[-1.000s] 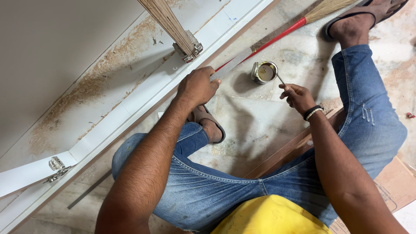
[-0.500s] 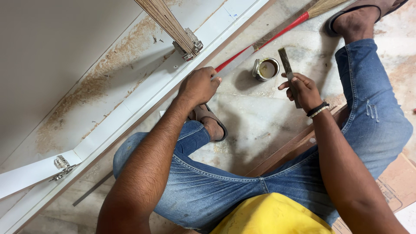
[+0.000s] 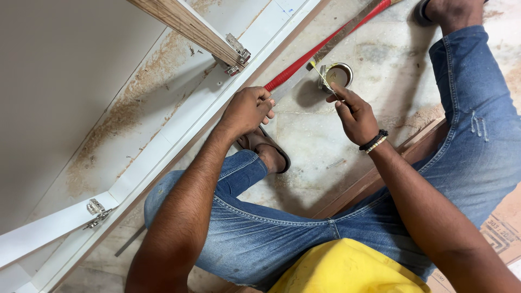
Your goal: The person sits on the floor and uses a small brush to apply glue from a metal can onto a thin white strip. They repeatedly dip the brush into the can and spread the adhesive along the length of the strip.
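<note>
Right hand [image 3: 355, 116] pinches a thin stick [image 3: 324, 77], tip at the small open tin [image 3: 337, 75], upper centre of frame. Likely loading glue; the next move calls for carrying it to the white edge strip [image 3: 179, 127]. Left hand [image 3: 247, 111], centre, curled closed by the strip; whether it holds anything is hidden. Tin's contents unclear.

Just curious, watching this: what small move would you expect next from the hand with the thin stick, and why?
Probably carrying the thin stick across to the white frame edge. The right hand holds it just above the small open tin, its tip looking yellowish, while the left hand rests by that edge.
</note>
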